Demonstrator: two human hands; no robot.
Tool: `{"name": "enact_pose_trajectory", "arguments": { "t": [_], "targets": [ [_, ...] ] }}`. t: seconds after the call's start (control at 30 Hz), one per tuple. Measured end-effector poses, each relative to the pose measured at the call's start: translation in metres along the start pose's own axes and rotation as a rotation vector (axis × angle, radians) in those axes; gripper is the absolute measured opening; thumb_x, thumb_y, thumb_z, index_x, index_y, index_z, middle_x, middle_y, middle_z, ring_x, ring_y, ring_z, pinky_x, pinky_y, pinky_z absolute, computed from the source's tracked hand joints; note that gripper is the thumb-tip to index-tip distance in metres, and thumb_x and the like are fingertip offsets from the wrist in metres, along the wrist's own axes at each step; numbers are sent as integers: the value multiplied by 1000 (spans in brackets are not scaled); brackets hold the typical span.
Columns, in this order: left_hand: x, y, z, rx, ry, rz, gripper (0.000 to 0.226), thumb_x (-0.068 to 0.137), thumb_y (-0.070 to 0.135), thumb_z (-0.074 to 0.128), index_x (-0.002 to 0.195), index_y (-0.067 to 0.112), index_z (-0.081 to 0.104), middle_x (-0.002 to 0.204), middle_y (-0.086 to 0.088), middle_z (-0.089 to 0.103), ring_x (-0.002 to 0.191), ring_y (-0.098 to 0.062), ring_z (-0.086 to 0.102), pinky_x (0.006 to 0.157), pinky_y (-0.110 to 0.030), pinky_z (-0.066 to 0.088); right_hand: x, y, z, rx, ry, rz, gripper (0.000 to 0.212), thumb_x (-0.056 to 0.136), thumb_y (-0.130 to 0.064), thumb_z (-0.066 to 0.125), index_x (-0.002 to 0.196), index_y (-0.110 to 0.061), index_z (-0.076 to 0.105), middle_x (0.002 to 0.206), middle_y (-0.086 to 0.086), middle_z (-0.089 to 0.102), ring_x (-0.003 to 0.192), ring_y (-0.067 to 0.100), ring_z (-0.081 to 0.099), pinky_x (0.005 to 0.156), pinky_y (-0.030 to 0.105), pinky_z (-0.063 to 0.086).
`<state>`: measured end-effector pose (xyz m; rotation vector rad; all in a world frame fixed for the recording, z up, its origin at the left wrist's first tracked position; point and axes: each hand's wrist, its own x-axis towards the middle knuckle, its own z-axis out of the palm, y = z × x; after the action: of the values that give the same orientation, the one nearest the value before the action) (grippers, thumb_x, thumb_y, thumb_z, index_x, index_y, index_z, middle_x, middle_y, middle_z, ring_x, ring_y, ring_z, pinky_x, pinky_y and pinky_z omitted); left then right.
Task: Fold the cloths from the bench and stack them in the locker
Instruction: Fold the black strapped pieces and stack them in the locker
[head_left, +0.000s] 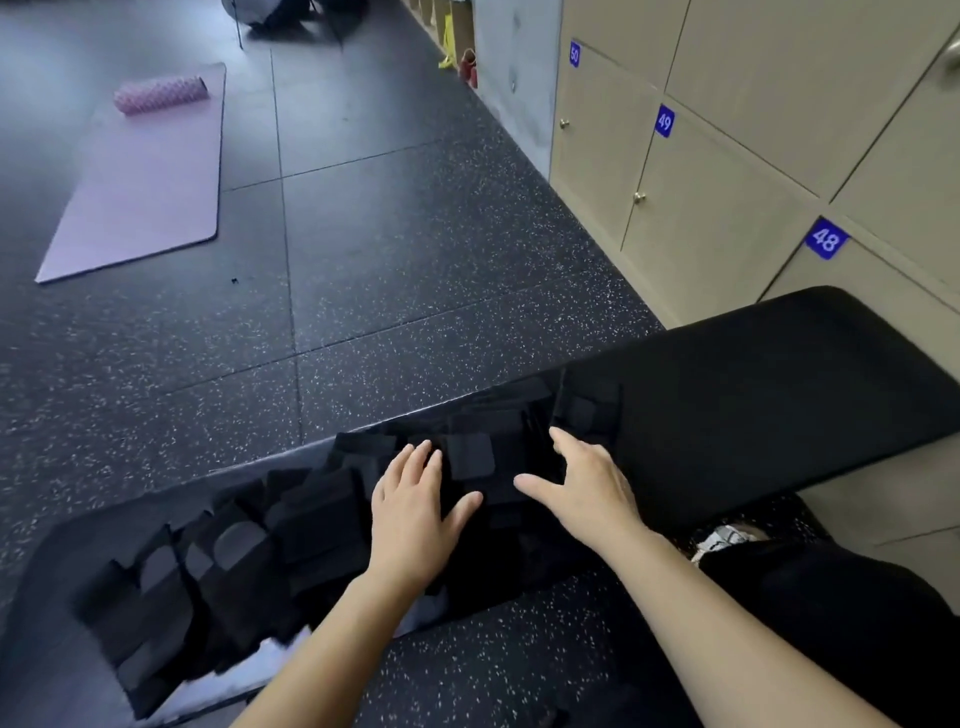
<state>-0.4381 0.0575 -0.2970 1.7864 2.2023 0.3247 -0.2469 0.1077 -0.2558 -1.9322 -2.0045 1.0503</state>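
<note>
A black padded bench (779, 395) runs from lower left to upper right. Black cloth (493, 441) lies along its middle and left part, blurred and blocky, so single cloths are hard to tell apart. My left hand (415, 509) lies flat on the cloth with its fingers straight and slightly spread. My right hand (587, 483) rests beside it on the cloth, fingers spread and a little bent, holding nothing. Beige lockers (727, 218) numbered 48, 49 and 50 line the right wall, all shut.
Dark speckled rubber floor (415, 234) lies beyond the bench. A purple mat (145, 187) with a pink foam roller (161, 93) lies at far left. My leg in black (841, 613) is at lower right. Yellow and red items (457, 57) stand by the far wall.
</note>
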Motion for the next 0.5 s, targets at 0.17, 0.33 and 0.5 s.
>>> {"name": "enact_pose_trajectory", "arguments": {
  "t": [0.17,0.33,0.5],
  "targets": [
    [4,1,5,-67,-47,-14,82,85,72,48,148,21,38,162,-1,18,151,-20,3,119,-39,8,18,-11,19,156,-34,127,91,82,-46,69,152,-14,21,151,5,36,139,24,30,113,39,29],
    [6,7,7,-137,-34,-32,73,84,56,65,146,26,42,162,-18,2,150,-31,-1,119,-41,9,23,-16,22,270,-20,155,85,78,-35,75,147,-16,30,145,3,43,133,23,40,109,36,34],
    [4,11,4,-180,-15,-60,74,81,52,71,145,28,44,162,-18,1,150,-30,5,118,-40,13,24,-16,22,418,-11,177,70,77,-27,77,136,-18,40,128,1,54,114,19,52,96,32,43]
  ]
}}
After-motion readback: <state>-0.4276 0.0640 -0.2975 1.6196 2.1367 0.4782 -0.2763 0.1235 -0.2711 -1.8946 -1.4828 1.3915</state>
